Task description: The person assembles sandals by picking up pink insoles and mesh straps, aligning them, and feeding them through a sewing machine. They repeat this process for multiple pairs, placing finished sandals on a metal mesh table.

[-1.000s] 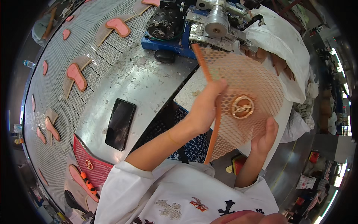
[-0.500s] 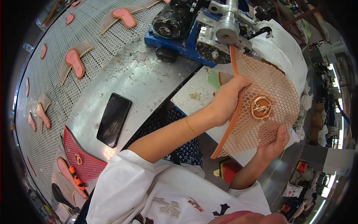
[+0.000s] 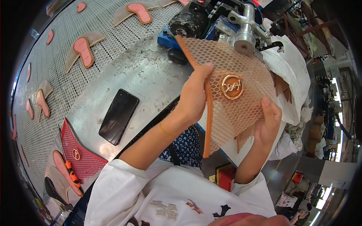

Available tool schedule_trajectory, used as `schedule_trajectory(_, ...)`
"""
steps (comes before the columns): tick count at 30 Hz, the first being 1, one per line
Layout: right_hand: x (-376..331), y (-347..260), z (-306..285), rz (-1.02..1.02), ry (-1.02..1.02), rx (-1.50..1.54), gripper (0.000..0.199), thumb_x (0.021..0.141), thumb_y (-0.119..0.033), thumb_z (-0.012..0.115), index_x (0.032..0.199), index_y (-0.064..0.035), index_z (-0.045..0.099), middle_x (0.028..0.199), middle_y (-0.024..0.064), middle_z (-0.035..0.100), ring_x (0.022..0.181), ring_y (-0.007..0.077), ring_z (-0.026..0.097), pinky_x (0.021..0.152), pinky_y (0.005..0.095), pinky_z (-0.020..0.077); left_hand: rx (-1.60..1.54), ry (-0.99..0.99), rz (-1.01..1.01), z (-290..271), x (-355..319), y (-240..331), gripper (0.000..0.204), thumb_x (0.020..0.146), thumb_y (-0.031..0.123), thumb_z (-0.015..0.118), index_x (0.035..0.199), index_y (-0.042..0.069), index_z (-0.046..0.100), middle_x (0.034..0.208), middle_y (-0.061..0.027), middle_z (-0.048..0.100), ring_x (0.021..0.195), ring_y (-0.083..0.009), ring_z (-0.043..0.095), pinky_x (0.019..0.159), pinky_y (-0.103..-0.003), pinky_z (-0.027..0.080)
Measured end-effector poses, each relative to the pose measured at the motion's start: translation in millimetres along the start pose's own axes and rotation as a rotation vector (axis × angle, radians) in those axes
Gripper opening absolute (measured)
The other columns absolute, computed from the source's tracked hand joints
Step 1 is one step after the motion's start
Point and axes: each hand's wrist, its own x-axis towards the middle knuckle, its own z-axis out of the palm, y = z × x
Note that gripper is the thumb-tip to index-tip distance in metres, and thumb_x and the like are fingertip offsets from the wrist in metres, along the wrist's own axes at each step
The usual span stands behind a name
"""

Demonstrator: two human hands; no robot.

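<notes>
Between my two hands hangs a tan honeycomb-mesh shoe upper [image 3: 249,73] with an orange-brown trim along its left edge and a round gold ornament [image 3: 231,87] on it. My left hand [image 3: 194,92] is closed on the trimmed edge, with its thumb on top of the mesh. At the opposite edge, my right hand [image 3: 267,120] pinches the mesh between thumb and fingers, some of which are hidden. Part of a second tan mesh layer [image 3: 246,140] shows beneath. The upper's far end overlaps the front of a machine [image 3: 244,43] with a metal roller; I cannot tell whether they touch.
A black phone [image 3: 118,116] lies on the metal table [image 3: 147,75]. Beyond it, a mesh conveyor [image 3: 109,49] carries several pink insoles [image 3: 83,52]. At lower left sit a red mesh upper [image 3: 81,145] and an orange-black tool [image 3: 71,174]. White sacks [image 3: 290,71] stand at right.
Both hands have moved left with the tan upper. The trimmed edge's far tip, earlier at the machine's roller, is now left of it, in front of the black motor.
</notes>
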Motion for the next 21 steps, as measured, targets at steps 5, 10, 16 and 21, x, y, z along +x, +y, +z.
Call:
schedule_trajectory(5,27,-16,24,0.165,0.004,-0.031,0.025,0.095,-0.018,0.062,0.081,0.0016,0.067,0.082,0.0023,0.067,0.072,0.0059,0.056,0.068,0.0227,0.0425,0.264,-0.024,0.091,7,-40,5,0.041,0.1,0.028,0.04,0.119,-0.005,0.056,0.112,-0.0134,0.065,0.101,-0.0228,0.065,0.09,-0.038,0.052)
schedule_trajectory(10,45,-22,7,0.33,-0.15,-0.01,0.024,0.094,-0.02,0.062,0.085,0.002,0.067,0.081,0.0037,0.068,0.068,0.0086,0.062,0.064,0.0212,0.0472,0.499,-0.203,0.045,19,-71,-8,0.038,0.103,0.025,0.039,0.11,-0.006,0.06,0.099,-0.0102,0.065,0.091,-0.0167,0.064,0.08,-0.031,0.052)
schedule_trajectory(16,54,-25,-31,0.254,-0.278,-0.171,0.032,0.096,-0.026,0.058,0.088,0.0035,0.066,0.073,0.0094,0.067,0.058,0.0131,0.061,0.056,0.0233,0.0487,0.378,-0.222,0.142,30,-75,-37,0.031,0.103,0.017,0.042,0.112,-0.006,0.061,0.099,-0.0118,0.065,0.09,-0.0167,0.063,0.08,-0.03,0.052)
schedule_trajectory(21,55,-20,-32,0.241,-0.284,-0.186,0.037,0.098,-0.029,0.055,0.089,0.0052,0.066,0.072,0.0116,0.066,0.058,0.0138,0.061,0.056,0.0236,0.0496,0.735,-0.247,0.328,25,-69,-43,0.055,0.105,0.03,0.019,0.114,-0.007,0.059,0.103,-0.0163,0.065,0.098,-0.0222,0.063,0.091,-0.034,0.048)
